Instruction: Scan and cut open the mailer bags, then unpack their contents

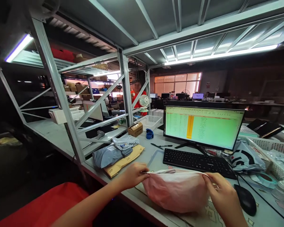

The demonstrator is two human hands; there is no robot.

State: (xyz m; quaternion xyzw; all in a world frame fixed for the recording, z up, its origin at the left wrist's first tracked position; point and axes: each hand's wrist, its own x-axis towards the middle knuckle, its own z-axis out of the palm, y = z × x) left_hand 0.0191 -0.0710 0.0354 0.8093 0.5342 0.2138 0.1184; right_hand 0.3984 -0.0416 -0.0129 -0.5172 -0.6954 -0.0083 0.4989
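A pink plastic mailing bag lies bulging on the near edge of the grey desk, just in front of the black keyboard. My left hand pinches the bag's upper left edge, fingers closed on it. At the bag's upper right edge my right hand grips the rim in the same way. The bag's mouth is stretched between both hands.
A monitor with a green spreadsheet stands behind the keyboard. A black mouse lies right of my right hand. Grey parcels and a brown envelope are stacked at left beside a metal rack. White baskets, tape and pens lie around.
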